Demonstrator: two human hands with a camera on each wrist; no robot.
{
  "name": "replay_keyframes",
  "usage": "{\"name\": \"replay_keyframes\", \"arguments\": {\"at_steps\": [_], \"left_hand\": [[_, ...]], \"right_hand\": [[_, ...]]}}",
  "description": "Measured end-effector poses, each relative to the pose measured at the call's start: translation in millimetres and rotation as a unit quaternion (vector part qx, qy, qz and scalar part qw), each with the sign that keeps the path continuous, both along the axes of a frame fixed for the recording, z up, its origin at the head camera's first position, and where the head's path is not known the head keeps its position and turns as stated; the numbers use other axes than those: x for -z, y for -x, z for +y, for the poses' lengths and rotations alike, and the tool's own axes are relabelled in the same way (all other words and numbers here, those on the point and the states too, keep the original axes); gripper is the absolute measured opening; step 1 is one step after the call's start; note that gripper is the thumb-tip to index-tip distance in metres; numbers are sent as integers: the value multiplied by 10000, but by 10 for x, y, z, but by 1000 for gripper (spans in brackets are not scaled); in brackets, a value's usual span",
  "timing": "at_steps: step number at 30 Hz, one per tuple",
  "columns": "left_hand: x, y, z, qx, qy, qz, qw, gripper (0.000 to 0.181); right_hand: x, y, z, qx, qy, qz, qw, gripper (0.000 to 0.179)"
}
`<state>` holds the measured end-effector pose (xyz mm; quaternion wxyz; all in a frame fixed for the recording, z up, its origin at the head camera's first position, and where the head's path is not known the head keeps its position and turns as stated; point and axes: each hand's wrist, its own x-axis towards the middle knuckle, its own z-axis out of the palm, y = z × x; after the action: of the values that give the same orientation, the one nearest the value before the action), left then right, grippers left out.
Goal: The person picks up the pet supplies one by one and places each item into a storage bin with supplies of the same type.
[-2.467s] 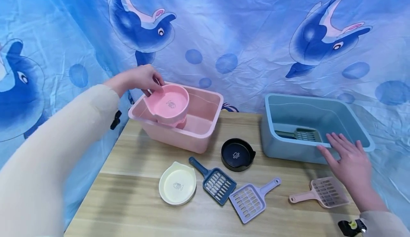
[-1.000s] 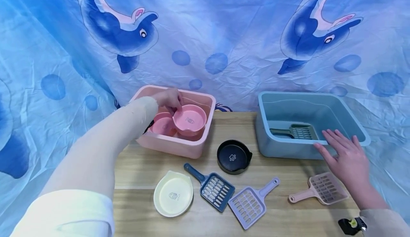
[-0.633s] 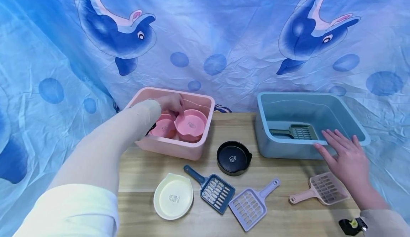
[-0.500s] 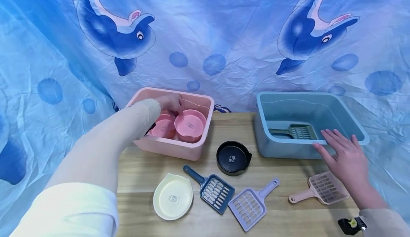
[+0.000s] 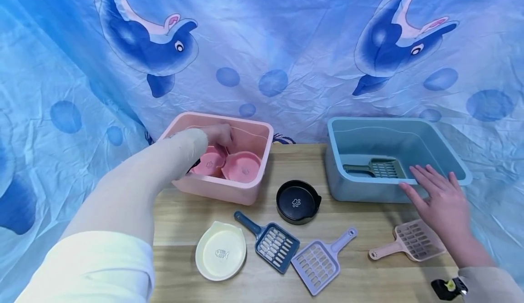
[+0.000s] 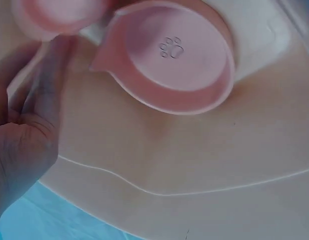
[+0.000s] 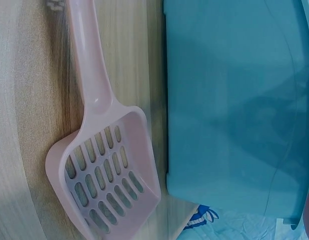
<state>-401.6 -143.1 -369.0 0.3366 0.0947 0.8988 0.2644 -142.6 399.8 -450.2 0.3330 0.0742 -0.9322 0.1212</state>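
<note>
My left hand (image 5: 221,137) reaches into the pink litter box (image 5: 262,175), its fingertips right at the edge of a pink pet bowl (image 5: 242,166) at the box's right. In the left wrist view its fingers are extended and slightly blurred beside that pink bowl (image 6: 62,15). A second pink bowl (image 6: 179,55), with a paw print and pointed lip, lies left of it in the box. My right hand (image 5: 444,207) lies flat with fingers spread over the front rim of the blue litter box (image 5: 368,191), which contains a dark green litter scoop (image 5: 385,169).
On the wooden table (image 5: 180,285) are a cream bowl (image 5: 221,253), a black bowl (image 5: 298,202), a navy scoop (image 5: 276,246), a lilac scoop (image 5: 319,262) and a pale pink scoop (image 5: 413,241) below my right hand. A dolphin-print cloth (image 5: 319,30) hangs behind.
My left hand carried the fishbone-print bowl from above the pink box down into its right side. The bowl now sits lower than half a second ago. My right hand stays put.
</note>
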Motion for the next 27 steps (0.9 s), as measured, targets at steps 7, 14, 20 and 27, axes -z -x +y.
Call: {"name": "replay_keyframes", "arguments": {"at_steps": [7, 14, 20, 27], "left_hand": [[-155, -41, -96, -31, -163, -328, 9993, 23], [-490, -77, -218, 38, 123, -204, 9997, 56], [-864, -240, -307, 32, 58, -112, 9999, 59], [-1265, -499, -455, 200, 190, 85, 9996, 61]], "right_hand": [[11, 2, -15, -16, 50, -6, 10000, 62], [11, 2, -22, -19, 115, -24, 9999, 63], [-6, -4, -23, 40, 53, -230, 9997, 61], [-27, -30, -32, 81, -31, -362, 9993, 62]]}}
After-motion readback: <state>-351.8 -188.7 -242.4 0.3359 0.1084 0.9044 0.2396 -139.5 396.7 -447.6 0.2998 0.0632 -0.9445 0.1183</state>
